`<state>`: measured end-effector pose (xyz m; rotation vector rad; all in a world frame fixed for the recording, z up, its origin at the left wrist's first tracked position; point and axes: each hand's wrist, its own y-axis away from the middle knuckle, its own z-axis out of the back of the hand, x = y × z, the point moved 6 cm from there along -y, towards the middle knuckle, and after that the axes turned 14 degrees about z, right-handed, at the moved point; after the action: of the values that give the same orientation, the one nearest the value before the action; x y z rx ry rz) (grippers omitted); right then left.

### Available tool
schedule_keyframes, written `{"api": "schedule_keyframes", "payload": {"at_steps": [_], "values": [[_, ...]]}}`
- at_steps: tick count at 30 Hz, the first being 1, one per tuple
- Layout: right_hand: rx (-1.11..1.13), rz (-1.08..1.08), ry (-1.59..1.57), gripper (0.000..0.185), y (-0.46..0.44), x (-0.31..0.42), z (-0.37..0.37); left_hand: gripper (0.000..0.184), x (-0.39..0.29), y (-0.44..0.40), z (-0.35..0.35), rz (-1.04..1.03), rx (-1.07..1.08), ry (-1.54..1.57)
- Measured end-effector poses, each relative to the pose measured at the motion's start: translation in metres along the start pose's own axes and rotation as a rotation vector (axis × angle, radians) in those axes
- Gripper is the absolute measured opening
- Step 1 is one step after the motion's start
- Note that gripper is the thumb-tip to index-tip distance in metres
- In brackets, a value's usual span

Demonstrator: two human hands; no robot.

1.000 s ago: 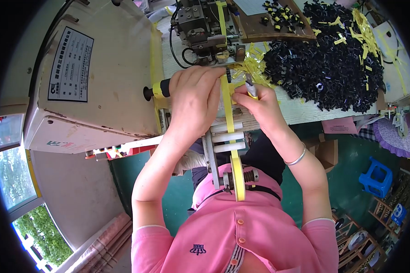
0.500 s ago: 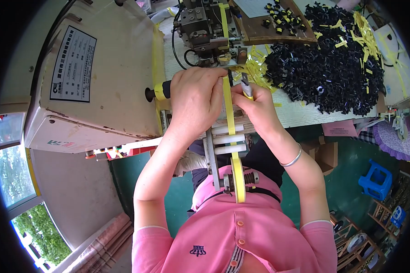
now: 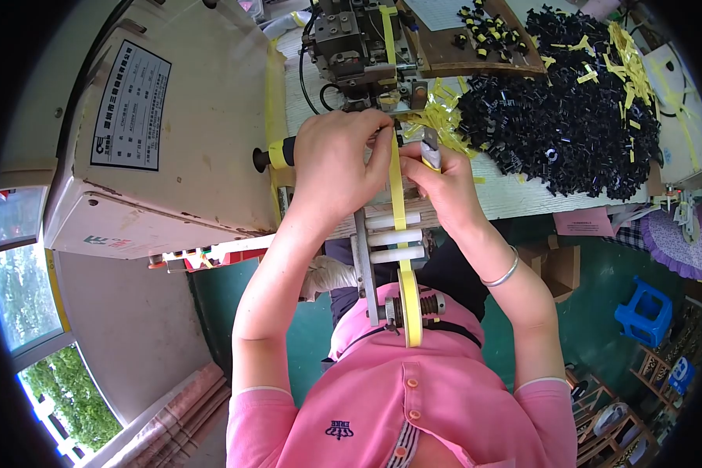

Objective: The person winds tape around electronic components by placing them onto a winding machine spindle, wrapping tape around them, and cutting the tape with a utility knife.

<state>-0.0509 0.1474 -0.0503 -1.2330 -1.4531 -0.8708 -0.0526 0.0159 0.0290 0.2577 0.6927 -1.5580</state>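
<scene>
A yellow tape [image 3: 398, 199] runs from a reel [image 3: 411, 308] near my waist, over white rollers [image 3: 396, 254], up to a dark metal machine [image 3: 359, 47]. My left hand [image 3: 339, 160] is left of the tape, its fingers bent and pinched together close to the tape below the machine. What the fingertips hold, if anything, is hidden. On the right side of the tape, my right hand [image 3: 448, 183] is closed around a small knife-like tool [image 3: 430, 150] with a grey metal tip. Its thumb and finger also meet near the tape's edge.
A big heap of small black parts [image 3: 554, 132] covers the bench's right side, with yellow tape scraps [image 3: 444, 113] beside it. Behind lies a brown board [image 3: 464, 54] bearing yellow-wrapped black parts. A large beige machine housing [image 3: 203, 117] stands left. A blue stool [image 3: 643, 310] is on the floor.
My left hand's fingers have arched higher and bent more at the tape. My right hand has turned slightly, with the tool tip shifting a little right and more upright. The whole view has shifted slightly.
</scene>
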Motion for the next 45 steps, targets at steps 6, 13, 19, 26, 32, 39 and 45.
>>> {"api": "schedule_keyframes", "payload": {"at_steps": [6,13,19,26,32,39,45], "values": [[0.064,0.014,-0.014,0.012,0.005,0.003,0.006,0.021,0.012,-0.018,-0.006,0.271,0.273,0.001],[-0.034,0.073,0.077,0.013,0.0,0.013,0.015,0.017,-0.001,-0.006,0.0,0.014,0.008,-0.066],[0.018,0.17,0.214,0.008,-0.009,0.022,0.014,0.013,-0.01,0.009,0.002,-0.115,-0.114,-0.074],[-0.004,0.224,0.279,0.008,-0.025,0.016,0.015,0.022,0.005,-0.011,-0.002,0.047,0.276,0.044],[0.074,0.286,0.392,0.009,-0.019,0.033,0.01,0.025,0.009,-0.013,-0.002,0.136,0.357,-0.011],[0.035,0.287,0.367,0.009,-0.029,0.026,0.011,0.025,0.01,-0.012,-0.002,0.173,0.325,0.009],[0.064,0.281,0.347,0.01,-0.016,0.033,0.011,0.013,0.011,-0.01,0.001,0.075,0.084,0.161]]}}
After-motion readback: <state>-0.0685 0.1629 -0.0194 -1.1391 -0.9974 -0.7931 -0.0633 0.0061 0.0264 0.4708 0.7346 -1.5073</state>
